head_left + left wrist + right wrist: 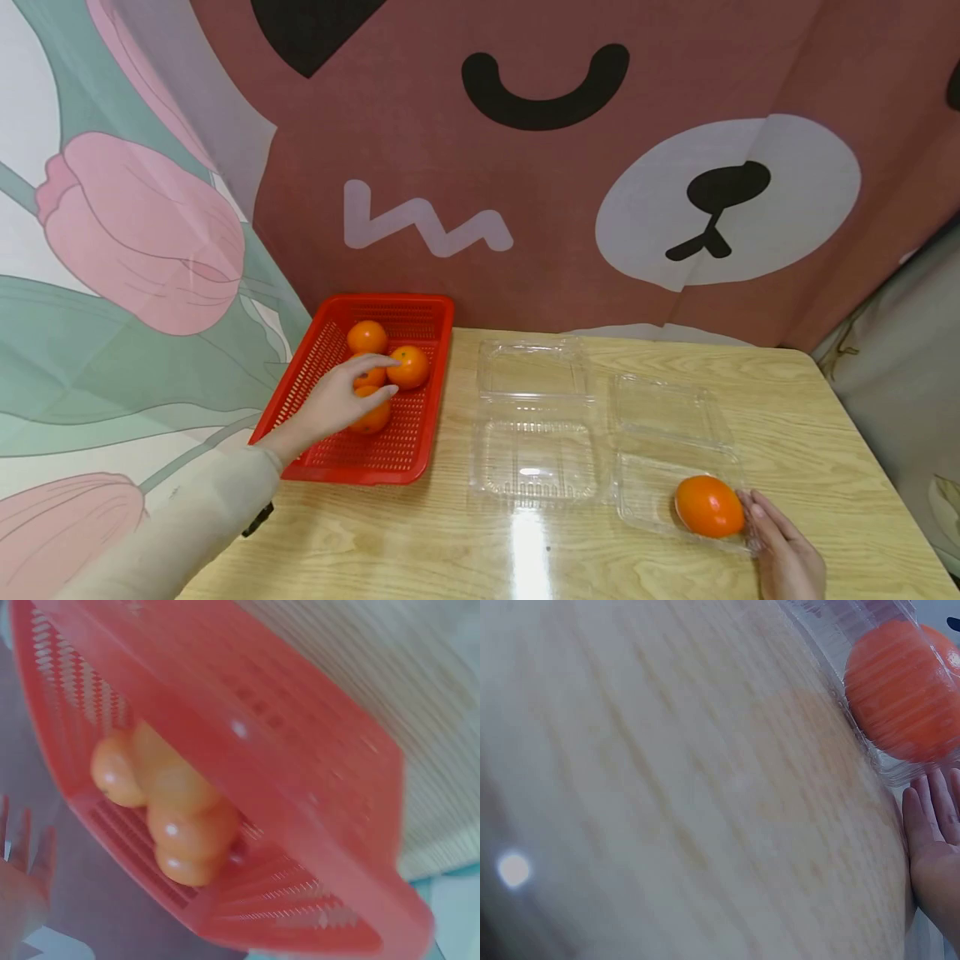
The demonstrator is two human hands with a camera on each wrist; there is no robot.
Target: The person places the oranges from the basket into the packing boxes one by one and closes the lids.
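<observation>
My left hand (341, 400) reaches over the red plastic basket (412, 471), thumb and fingers spread above the oranges. Its fingertips overlap one orange (409, 371) in the head view, while the left wrist view shows the hand (22, 892) at the edge with extended fingers. At the lower right, my right hand (791, 554) touches the end of a clear plastic clamshell box (637, 492) with fairly straight fingers. A single orange (708, 506) lies in this box, against its right end. Through the clear wall, the right wrist view shows that orange (900, 694) close to the fingertips.
A second clear clamshell box (536, 458) lies opened flat between the basket and the first box, nothing in it. All stand on a wood-grain table (585, 558). A printed cloth (555, 183) with a bear face hangs behind the table's back edge.
</observation>
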